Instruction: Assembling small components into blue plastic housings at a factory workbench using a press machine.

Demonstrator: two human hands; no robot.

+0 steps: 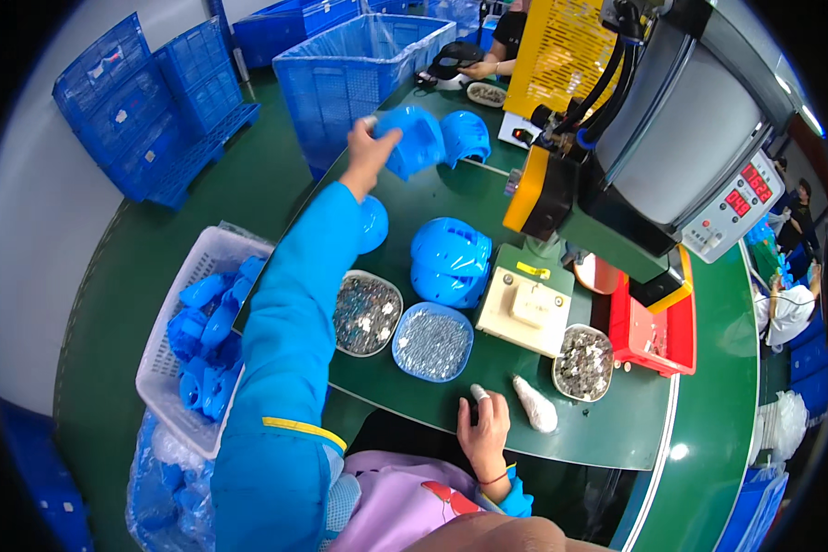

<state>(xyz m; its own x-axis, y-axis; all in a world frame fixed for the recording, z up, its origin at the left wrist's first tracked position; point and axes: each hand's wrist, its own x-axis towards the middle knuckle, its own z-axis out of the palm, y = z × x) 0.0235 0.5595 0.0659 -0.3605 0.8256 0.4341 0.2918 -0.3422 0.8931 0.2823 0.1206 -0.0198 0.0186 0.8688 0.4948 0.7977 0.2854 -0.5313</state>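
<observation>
Reaching far forward, left hand [370,147] grips blue helmet shell [416,138], beyond reach of right hand [484,425]; the latter rests half-curled, empty, at near table edge [561,442].

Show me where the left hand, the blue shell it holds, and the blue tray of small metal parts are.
left hand [370,149], head view, back of the hand.
blue shell [418,138], head view, its curved outer side.
blue tray [432,344], head view, on the metal parts inside.

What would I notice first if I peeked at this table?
Probably the bright blue helmet shell that the left hand holds out over the far side of the green table. Next, the big grey and yellow machine on the right, with red glowing numbers. Nearer, the right hand rests on the table edge beside bowls of small silvery parts.
</observation>
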